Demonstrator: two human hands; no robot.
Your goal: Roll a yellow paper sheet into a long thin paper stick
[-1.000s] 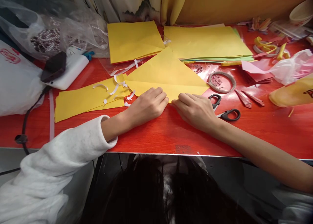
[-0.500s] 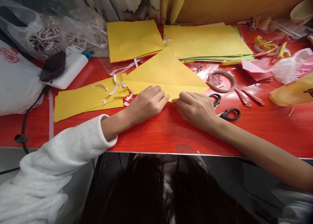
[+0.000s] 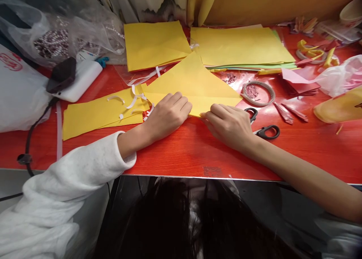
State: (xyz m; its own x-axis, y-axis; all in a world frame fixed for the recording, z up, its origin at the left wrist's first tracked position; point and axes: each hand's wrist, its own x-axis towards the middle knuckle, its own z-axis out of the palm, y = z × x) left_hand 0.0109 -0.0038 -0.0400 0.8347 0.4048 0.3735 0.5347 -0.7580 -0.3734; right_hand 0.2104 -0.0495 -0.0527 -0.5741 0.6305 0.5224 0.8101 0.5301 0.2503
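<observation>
Working the near corner of a yellow sheet (image 3: 195, 79), laid point-forward on a red bench (image 3: 175, 153) and marked by a faint line across its lower part. Pinching that corner between thumb and index fingers of the right hand (image 3: 230, 123); curling the fingers of the left hand (image 3: 171, 115) over the edge just beside it. Impossible to tell whether pinching or only pressing on that left side. Calling, by the look of it, for even pressure from both sides, with paper kept flat and edge straight before firming any crease outward from the middle. Worth minding the black-handled scissors (image 3: 261, 133), just beside the right wrist and easily nudged. Spreading outward to a tape-like ring (image 3: 273, 95) just beside the sheet's right corner, yellow strips (image 3: 90, 119) strewn with white scraps (image 3: 121, 116) at left, and paper stacks (image 3: 240, 45) across the back. Hiding the scissors' blades behind the right hand, and the left thumb and fingertips behind bent knuckles. Cutting off a pale bowl (image 3: 352, 14) at the right margin. Hard to say whether the sheet's far tip overlaps the stacks or merely meets them.
</observation>
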